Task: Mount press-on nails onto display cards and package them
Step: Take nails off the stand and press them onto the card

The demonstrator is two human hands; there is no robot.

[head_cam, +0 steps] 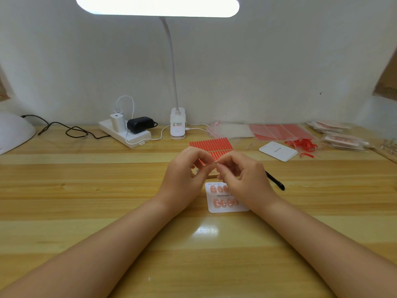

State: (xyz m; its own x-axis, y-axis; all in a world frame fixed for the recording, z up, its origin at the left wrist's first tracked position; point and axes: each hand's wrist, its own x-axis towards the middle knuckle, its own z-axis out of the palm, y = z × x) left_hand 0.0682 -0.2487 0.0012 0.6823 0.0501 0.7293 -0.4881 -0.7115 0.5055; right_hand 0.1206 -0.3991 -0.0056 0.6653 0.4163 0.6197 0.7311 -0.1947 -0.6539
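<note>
White wall behind, bar lamp (158, 7) overhead on a gooseneck, clipped base at the far edge to throw light straight down on the work. Wooden tabletop (86, 211) below, kept open in the middle. Power strip (125, 132) with chargers at far left, out of the way. Clear bags (231, 129) and red-backed sheets (279, 131) along the far right, finished packs (341, 137) stacked beyond them, likely staged for the packaging step. Spare white card (278, 151) lying flat right of centre, red liner scraps (301, 145) heaped just beside it. Sheet of red adhesive strips (211, 145) just beyond the hands, within easy reach. Black pen (276, 181) partly hidden behind the right wrist.

Display card (225, 197) near centre, flat, two rows of pink press-on nails (221, 203) already stuck on, right part covered by the wrist. Left hand (184, 168) and right hand (245, 173) raised above the card, fingertips meeting, both pinching one tiny item (214, 162); too small to name, probably an adhesive tab or nail being readied for the card.
</note>
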